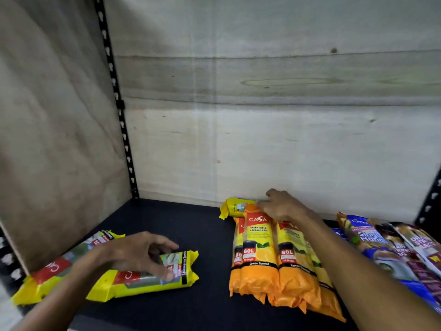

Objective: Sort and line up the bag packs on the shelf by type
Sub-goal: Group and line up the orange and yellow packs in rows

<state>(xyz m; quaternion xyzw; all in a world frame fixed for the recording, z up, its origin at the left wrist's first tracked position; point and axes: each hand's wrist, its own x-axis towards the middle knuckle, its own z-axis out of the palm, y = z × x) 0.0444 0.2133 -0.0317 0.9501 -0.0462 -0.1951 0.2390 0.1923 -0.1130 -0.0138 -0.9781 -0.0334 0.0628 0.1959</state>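
While your left hand (133, 254) grips a yellow pack (148, 275), right hand (281, 206), fingers curled, touches orange packs (260, 254): soft, light, slippery film. Grip mid-body, pref. w/ thumb under.

A dark shelf (191, 225) is seen, backed by pale wood. Two yellow packs (143, 280) are laid flat at the left front, side by side. A third yellow pack (232, 207) is set against the back wall. Orange packs (262, 266) are lined up in the middle, overlapping. Blue and purple packs (386, 244) are fanned out at the right.
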